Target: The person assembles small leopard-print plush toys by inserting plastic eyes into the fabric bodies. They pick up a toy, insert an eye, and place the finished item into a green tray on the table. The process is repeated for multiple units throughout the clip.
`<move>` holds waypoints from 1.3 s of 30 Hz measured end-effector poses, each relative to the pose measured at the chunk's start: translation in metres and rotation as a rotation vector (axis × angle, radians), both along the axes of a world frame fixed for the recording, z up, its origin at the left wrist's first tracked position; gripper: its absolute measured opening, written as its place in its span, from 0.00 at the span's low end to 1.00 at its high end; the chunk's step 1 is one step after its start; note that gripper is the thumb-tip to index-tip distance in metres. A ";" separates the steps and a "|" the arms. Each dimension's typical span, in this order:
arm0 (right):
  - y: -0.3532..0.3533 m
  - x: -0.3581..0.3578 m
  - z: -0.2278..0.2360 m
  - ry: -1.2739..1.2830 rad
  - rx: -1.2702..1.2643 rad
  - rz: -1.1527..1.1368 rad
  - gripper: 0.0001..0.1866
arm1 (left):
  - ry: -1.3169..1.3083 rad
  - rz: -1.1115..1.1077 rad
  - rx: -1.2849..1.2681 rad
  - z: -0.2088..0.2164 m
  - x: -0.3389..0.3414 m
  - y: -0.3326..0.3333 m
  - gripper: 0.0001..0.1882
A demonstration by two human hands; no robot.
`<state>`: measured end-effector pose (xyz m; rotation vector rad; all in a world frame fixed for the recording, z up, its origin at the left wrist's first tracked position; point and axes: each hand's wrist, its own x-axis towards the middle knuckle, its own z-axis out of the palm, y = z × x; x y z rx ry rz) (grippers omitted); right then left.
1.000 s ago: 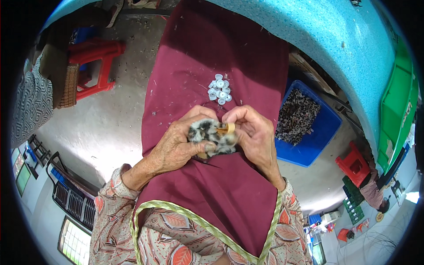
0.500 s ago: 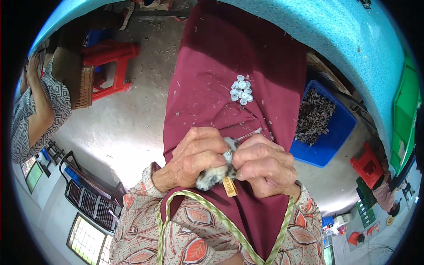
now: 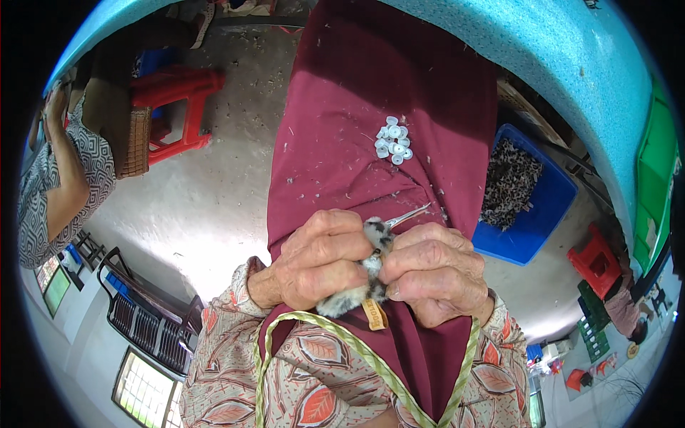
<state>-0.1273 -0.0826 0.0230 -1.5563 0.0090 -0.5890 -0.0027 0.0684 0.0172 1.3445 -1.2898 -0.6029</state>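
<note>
Over my lap, both hands hold a small furry plush piece [image 3: 345,302] in cream, white and black, apparently a soft toy. My left hand [image 3: 321,260] is closed round its left side. Pressed against the other side are the bent fingers of my right hand [image 3: 434,271]. A tan tag [image 3: 374,314] with dark lettering hangs from the plush between my wrists. A slim metal tool [image 3: 409,215], scissors or forceps, pokes out beyond the plush, its handle hidden. Farther up the maroon apron [image 3: 321,160] lies a cluster of small translucent white plastic discs [image 3: 394,140].
A blue bin [image 3: 528,239] of dark and pale scraps stands to my right. The speckled blue tabletop [image 3: 542,43] curves along the far side, with a green tray [image 3: 653,185] at right. At left are a red stool [image 3: 189,107] and another person's arm [image 3: 69,171].
More of the metal tool's tips and the plush's dark-spotted upper end now show between my hands. Both hands keep their grip. The tag has shifted slightly down.
</note>
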 end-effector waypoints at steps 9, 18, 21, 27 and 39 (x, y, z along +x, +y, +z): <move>0.001 -0.003 -0.005 0.113 0.127 -0.012 0.09 | -0.090 0.125 0.012 -0.002 -0.008 -0.005 0.21; 0.010 -0.011 -0.018 0.363 0.522 -0.051 0.07 | -0.035 0.320 0.080 -0.009 -0.018 -0.018 0.19; 0.016 -0.018 -0.021 0.469 0.845 0.001 0.07 | 0.058 0.348 0.134 -0.010 -0.020 -0.019 0.15; 0.019 -0.018 -0.033 0.626 1.006 -0.122 0.08 | 0.229 0.405 0.311 -0.022 -0.024 -0.026 0.11; -0.131 0.014 0.047 0.555 -0.017 -0.356 0.01 | 0.368 0.294 0.204 -0.029 -0.021 -0.031 0.11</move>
